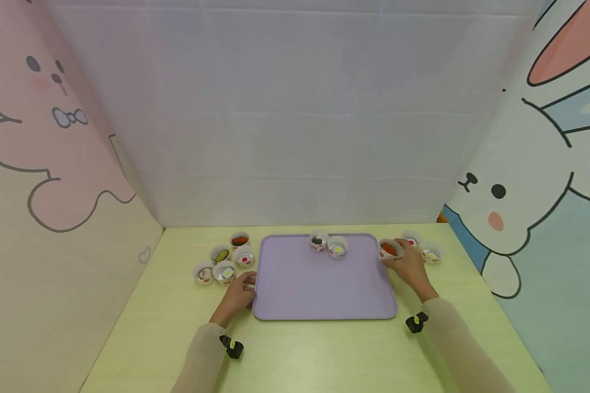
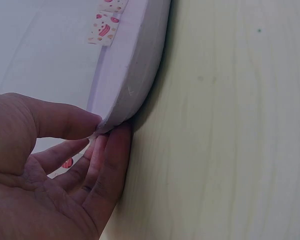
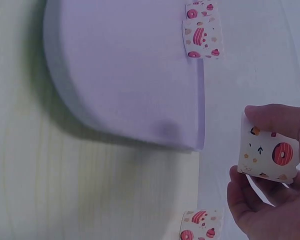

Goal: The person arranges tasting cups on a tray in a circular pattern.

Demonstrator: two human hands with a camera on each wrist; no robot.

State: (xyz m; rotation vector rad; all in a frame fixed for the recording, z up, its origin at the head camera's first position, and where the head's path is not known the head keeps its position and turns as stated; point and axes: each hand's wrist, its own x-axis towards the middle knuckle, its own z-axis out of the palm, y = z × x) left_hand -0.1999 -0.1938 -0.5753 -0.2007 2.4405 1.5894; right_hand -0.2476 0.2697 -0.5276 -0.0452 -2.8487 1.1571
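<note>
My right hand [image 1: 411, 266] grips a cup [image 1: 387, 254], probably paper, near the tray's [image 1: 324, 286] far right corner; my left hand [image 1: 239, 295] pinches the tray's left edge.

Tray [image 1: 324, 289]: plain lilac. Table [image 1: 300, 355]: pale yellow-green from where I stand, faintly wood-grained. Cups [image 3: 204, 39]: white, printed with striped red cakes, red doughnuts and small orange motifs; contents [image 1: 240, 240] orange-red in some, yellow in others. Sleeves [image 1: 202, 352]: beige. Back wall [image 1: 295, 136]: pale grey. Bow-tied figure [image 1: 86, 169]: pink, grey-outlined. Rabbit [image 1: 536, 185]: white, black-outlined, its ear [image 1: 570, 46] coral within.
</note>
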